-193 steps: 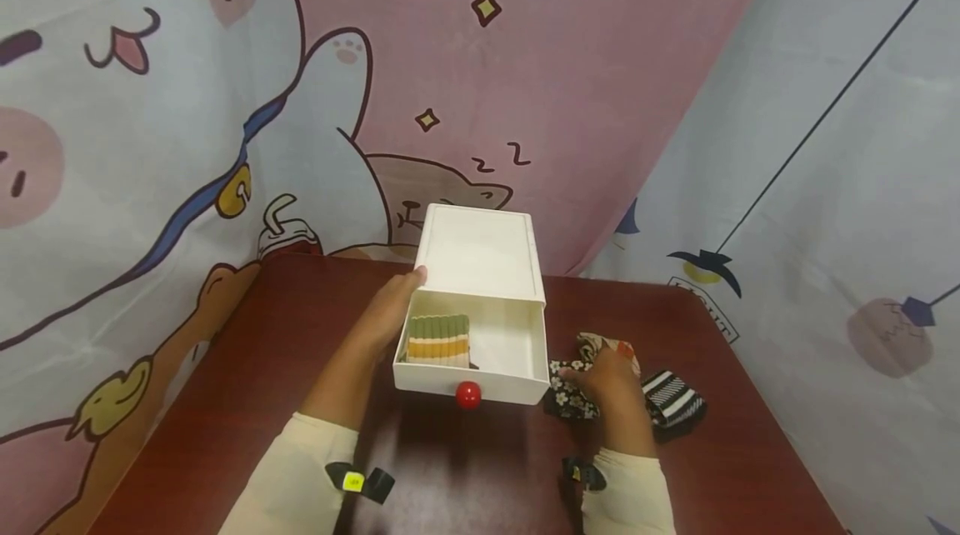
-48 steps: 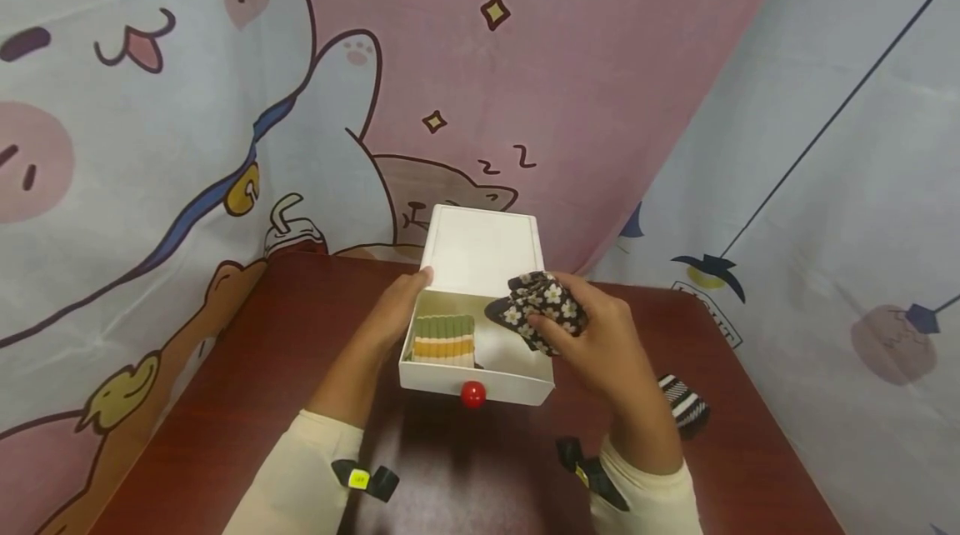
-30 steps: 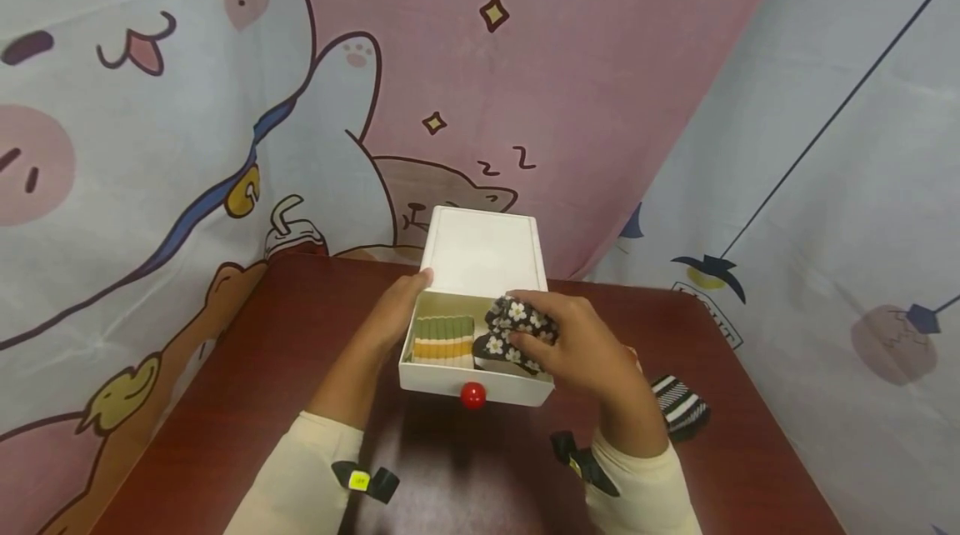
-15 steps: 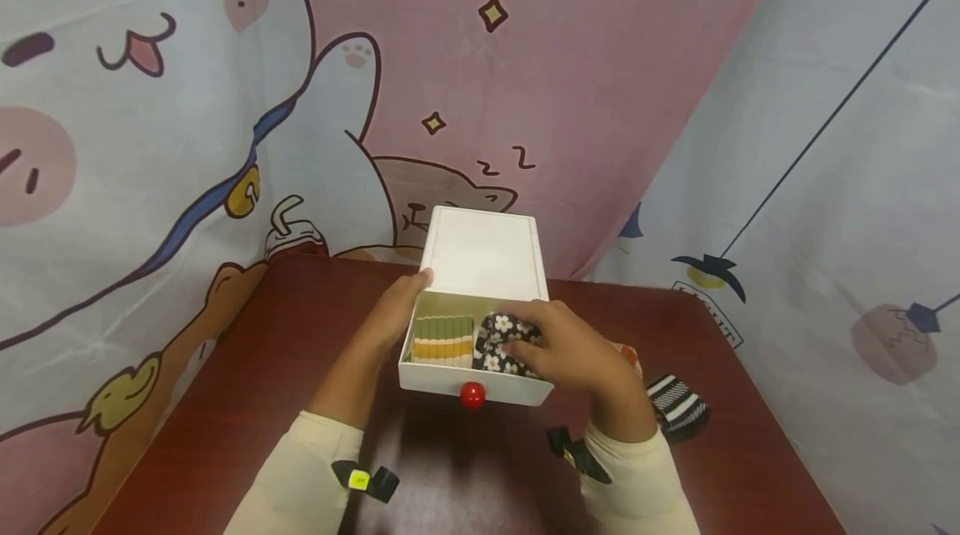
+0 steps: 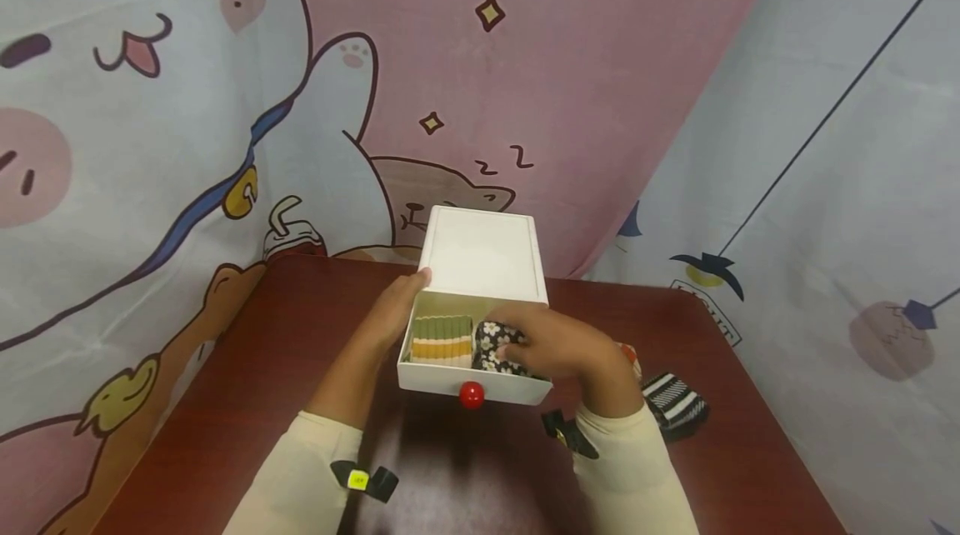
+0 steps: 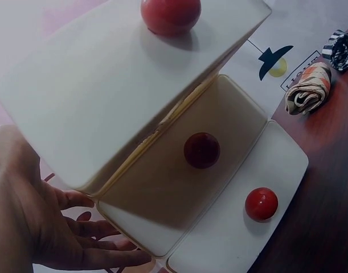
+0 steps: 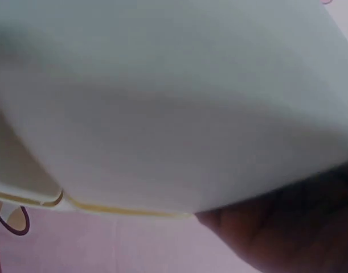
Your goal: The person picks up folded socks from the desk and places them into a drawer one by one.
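A white drawer unit [image 5: 483, 256] with red knobs stands on the table, its top drawer [image 5: 435, 377] pulled out. My left hand [image 5: 393, 306] rests against the unit's left side, with fingers stretched along it in the left wrist view. Inside the drawer, on the left, lies a folded green, white and yellow striped sock [image 5: 442, 341]. Beside it, on the right, is a folded black sock with white flowers [image 5: 491, 343]. My right hand [image 5: 558, 343] reaches over the drawer's right side and holds the flowered sock between thumb and fingers. The hand covers that sock's right part.
Right of the unit, a black-and-white striped rolled sock [image 5: 675, 402] lies on the dark red table [image 5: 742, 460]. Next to it is a beige and orange rolled sock [image 6: 310, 90], partly hidden behind my right arm in the head view. Printed cloth hangs behind the table.
My right hand has picked up the flowered sock from the table, carried it left over the drawer and lowered it in beside the striped sock. My left hand stays at the unit's side.
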Demonstrator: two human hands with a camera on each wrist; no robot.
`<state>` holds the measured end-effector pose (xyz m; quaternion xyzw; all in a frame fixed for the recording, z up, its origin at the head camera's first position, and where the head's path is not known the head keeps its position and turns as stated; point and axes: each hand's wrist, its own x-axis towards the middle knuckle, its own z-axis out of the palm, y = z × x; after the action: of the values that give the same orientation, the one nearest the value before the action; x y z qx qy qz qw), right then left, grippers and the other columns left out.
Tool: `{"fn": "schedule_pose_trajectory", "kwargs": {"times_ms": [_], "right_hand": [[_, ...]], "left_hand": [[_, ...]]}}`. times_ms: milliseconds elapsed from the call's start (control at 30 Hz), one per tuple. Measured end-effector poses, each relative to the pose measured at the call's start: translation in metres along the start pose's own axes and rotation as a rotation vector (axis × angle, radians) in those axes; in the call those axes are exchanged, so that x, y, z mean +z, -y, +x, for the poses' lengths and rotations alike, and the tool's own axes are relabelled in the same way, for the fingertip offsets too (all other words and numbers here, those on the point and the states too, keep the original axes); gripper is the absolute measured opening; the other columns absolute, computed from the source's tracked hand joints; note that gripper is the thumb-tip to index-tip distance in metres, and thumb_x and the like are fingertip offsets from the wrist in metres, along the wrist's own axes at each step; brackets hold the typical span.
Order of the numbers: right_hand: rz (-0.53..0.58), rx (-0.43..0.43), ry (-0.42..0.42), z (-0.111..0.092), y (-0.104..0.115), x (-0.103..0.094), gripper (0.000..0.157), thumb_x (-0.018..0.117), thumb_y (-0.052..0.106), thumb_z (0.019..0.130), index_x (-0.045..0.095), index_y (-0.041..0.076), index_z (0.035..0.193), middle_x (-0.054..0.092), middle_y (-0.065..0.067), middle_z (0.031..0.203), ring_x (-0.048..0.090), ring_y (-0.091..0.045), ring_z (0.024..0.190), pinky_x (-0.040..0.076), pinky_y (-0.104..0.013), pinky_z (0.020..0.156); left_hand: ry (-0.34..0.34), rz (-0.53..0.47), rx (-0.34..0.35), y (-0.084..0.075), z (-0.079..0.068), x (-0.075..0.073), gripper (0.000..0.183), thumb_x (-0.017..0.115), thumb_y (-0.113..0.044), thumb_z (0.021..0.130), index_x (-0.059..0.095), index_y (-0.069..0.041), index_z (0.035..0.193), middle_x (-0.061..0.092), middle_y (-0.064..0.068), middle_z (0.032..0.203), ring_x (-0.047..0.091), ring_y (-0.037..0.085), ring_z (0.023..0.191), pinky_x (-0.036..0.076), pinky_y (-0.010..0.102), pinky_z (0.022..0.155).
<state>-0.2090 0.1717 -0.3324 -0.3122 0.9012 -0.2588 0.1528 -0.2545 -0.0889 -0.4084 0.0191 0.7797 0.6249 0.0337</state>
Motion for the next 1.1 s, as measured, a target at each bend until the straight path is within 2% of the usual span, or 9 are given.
{"fn": "schedule_pose_trajectory", "kwargs": {"times_ms": [167,300,400,633,700,933,1033,1100], "right_hand": [[-0.085,0.055,0.028,0.004,0.006,0.000,0.028,0.073,0.007,0.103,0.070,0.012,0.130,0.071,0.001,0.111,0.063,-0.014,0.099,0.058,-0.038,0.094],[-0.176,0.090,0.034,0.008,0.010,0.001,0.021,0.072,0.006,0.102,0.075,0.013,0.122,0.070,-0.001,0.113,0.061,-0.017,0.103,0.056,-0.042,0.098],[-0.219,0.116,0.034,0.011,0.012,0.003,0.024,0.073,0.005,0.100,0.077,0.012,0.122,0.070,-0.004,0.119,0.062,-0.019,0.109,0.056,-0.045,0.104],[-0.188,0.218,-0.015,0.017,0.021,0.008,0.024,0.075,0.001,0.097,0.078,0.014,0.117,0.072,-0.002,0.104,0.063,-0.021,0.100,0.057,-0.047,0.098],[-0.199,0.235,-0.025,0.016,0.023,0.009,0.023,0.076,0.002,0.098,0.076,0.013,0.118,0.071,-0.003,0.104,0.063,-0.023,0.102,0.056,-0.048,0.101],[-0.236,0.190,-0.043,0.010,0.027,0.010,0.034,0.074,0.003,0.099,0.067,0.007,0.133,0.069,-0.009,0.113,0.063,-0.027,0.108,0.056,-0.052,0.106],[-0.193,0.171,-0.088,0.005,0.027,0.010,0.034,0.073,0.001,0.100,0.067,0.010,0.133,0.070,-0.007,0.114,0.063,-0.024,0.106,0.058,-0.048,0.102],[-0.147,0.176,-0.130,0.000,0.027,0.010,0.035,0.074,0.001,0.100,0.069,0.013,0.132,0.071,-0.005,0.112,0.064,-0.023,0.101,0.060,-0.044,0.094]], "left_hand": [[-0.005,0.012,-0.009,0.000,0.000,0.000,0.066,0.039,-0.055,0.113,0.072,0.002,0.116,0.077,0.022,0.107,0.070,0.025,0.093,0.055,0.039,0.094],[-0.007,0.016,-0.013,0.001,0.001,-0.001,0.065,0.040,-0.056,0.112,0.071,0.001,0.117,0.075,0.022,0.109,0.070,0.026,0.097,0.054,0.042,0.098],[0.000,0.006,-0.007,0.000,0.001,-0.001,0.066,0.040,-0.056,0.112,0.072,0.002,0.115,0.077,0.021,0.106,0.071,0.025,0.093,0.055,0.040,0.095],[0.015,-0.010,-0.002,0.001,0.002,-0.001,0.067,0.039,-0.055,0.113,0.074,0.003,0.111,0.079,0.019,0.097,0.072,0.020,0.083,0.057,0.034,0.086],[0.010,-0.014,-0.006,0.000,0.002,-0.001,0.066,0.040,-0.055,0.113,0.073,0.002,0.111,0.079,0.019,0.097,0.071,0.020,0.082,0.057,0.034,0.086],[-0.001,-0.002,-0.006,-0.001,0.002,0.000,0.065,0.040,-0.054,0.113,0.071,0.003,0.116,0.077,0.022,0.103,0.071,0.023,0.088,0.057,0.037,0.089],[-0.005,0.008,-0.008,0.000,0.001,0.000,0.065,0.040,-0.054,0.113,0.071,0.002,0.116,0.077,0.020,0.103,0.070,0.023,0.090,0.055,0.037,0.091],[-0.004,0.004,-0.006,0.000,0.001,0.000,0.064,0.040,-0.053,0.113,0.071,0.002,0.115,0.077,0.020,0.102,0.070,0.022,0.089,0.056,0.037,0.090]]}}
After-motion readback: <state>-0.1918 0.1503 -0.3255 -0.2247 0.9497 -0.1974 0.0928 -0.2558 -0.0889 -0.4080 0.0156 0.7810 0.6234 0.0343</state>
